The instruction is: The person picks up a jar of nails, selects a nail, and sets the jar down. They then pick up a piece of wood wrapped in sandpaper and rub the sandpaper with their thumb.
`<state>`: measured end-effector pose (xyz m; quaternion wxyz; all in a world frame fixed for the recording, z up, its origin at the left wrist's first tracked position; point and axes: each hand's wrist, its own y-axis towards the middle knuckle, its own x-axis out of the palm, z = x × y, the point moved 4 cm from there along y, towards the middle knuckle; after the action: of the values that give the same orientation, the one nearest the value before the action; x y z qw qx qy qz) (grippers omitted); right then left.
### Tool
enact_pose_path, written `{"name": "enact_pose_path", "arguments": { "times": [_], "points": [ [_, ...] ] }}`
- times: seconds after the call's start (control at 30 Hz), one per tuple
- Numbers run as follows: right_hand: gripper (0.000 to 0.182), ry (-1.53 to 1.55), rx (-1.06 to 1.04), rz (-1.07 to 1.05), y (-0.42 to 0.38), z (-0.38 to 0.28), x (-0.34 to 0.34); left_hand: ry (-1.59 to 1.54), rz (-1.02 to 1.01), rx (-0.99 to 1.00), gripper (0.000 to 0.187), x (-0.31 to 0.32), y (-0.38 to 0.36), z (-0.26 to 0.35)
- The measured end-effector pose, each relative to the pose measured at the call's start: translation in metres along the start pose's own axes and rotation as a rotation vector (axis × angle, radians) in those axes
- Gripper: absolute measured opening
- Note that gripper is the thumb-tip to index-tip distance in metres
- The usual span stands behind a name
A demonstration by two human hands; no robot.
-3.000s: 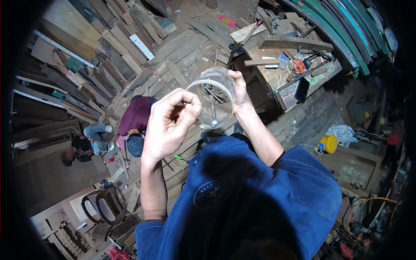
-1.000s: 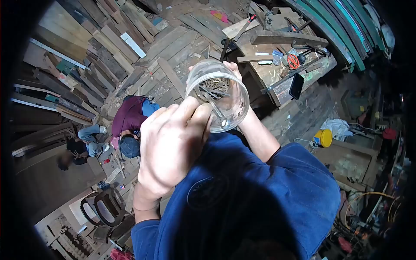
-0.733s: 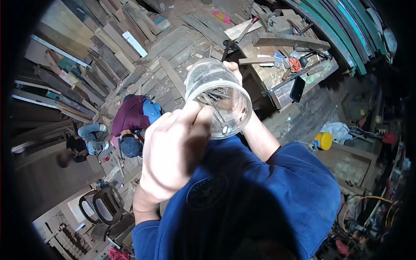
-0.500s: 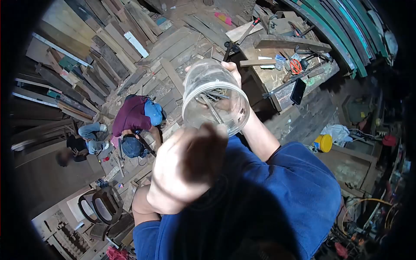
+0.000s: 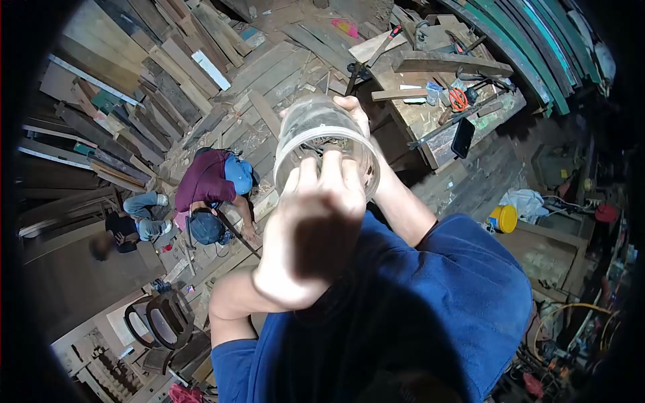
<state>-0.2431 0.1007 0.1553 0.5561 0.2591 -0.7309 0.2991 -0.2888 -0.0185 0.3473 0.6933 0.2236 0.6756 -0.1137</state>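
In the head view, the clear jar (image 5: pixel 316 114) is held up before the blue shirt (image 5: pixel 430 289), its long axis slanting from the base, farther off, to the open mouth facing the wearer. The right hand (image 5: pixel 355 115) grips it near the base, fingers curled around. The left hand (image 5: pixel 310 232) reaches into the mouth, fingers slightly spread; whether hidden tips pinch anything, I cannot tell.

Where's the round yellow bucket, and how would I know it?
Find the cluttered wooden workbench near the picture's top right. Below it, further right, is a crumpled white cloth or bag. Touching or close to its lower left is the round, bright yellow bucket; the small roundish thing farther right is red.
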Motion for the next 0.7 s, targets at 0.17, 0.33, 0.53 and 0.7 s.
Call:
{"name": "enact_pose_path", "arguments": {
  "times": [0.17, 0.33, 0.53, 0.7],
  "points": [
    [0.076, 0.008, 0.012, -0.078, -0.009, 0.001, 0.016, -0.113, 0.096, 0.012, 0.011, 0.010, 0.000, -0.003],
    [0.059, 0.039, -0.005, -0.088, -0.010, 0.000, 0.010, -0.210, 0.087, 0.101, 0.008, 0.007, 0.002, -0.012],
    [0.061, 0.036, 0.012, -0.148, -0.012, 0.005, 0.016, -0.154, 0.098, 0.046, 0.007, 0.009, 0.000, -0.009],
    [0.069, 0.065, 0.023, -0.062, -0.003, 0.008, 0.015, -0.106, -0.009, -0.021, 0.010, 0.000, -0.001, -0.010]
  ]
}}
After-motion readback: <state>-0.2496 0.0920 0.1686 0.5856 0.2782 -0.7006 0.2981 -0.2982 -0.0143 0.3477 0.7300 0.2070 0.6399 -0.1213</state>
